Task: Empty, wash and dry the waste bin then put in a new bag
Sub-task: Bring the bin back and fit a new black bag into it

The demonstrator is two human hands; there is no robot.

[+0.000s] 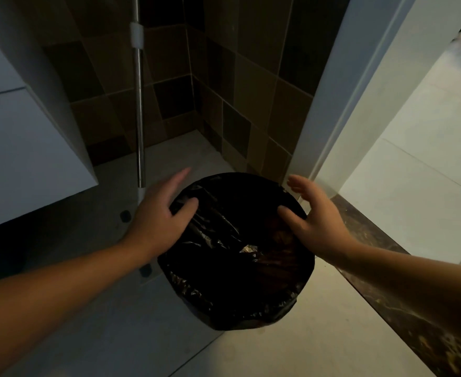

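The waste bin (236, 281) is standing upright on the pale floor (278, 355) in a dim corner, its long axis running vertically and its round mouth facing up toward the camera. The mouth is being covered by a black bag (224, 240), whose edge is folded down over the rim; some brownish waste is showing inside, though its nature cannot be told.

Open room is being bounded on three sides. A white cabinet (28, 148) is overhanging the floor to the left, a tiled wall (237, 85) is closing the far side, and a white door frame (330, 137) is standing just beside the bin at the far right. A dark marble threshold (381, 268) is running diagonally past the bin's right side. A metal pole (140, 118) is leaning upright near the far left of the bin. Free floor is lying toward the camera.

The left hand (161, 216) is being held palm-down over the left rim — grip released, fingers spread, thumb touching the bag. The right hand (313, 216) is being held over the right rim — grip likewise released, fingers extended, thumb resting on the bag's inner edge.
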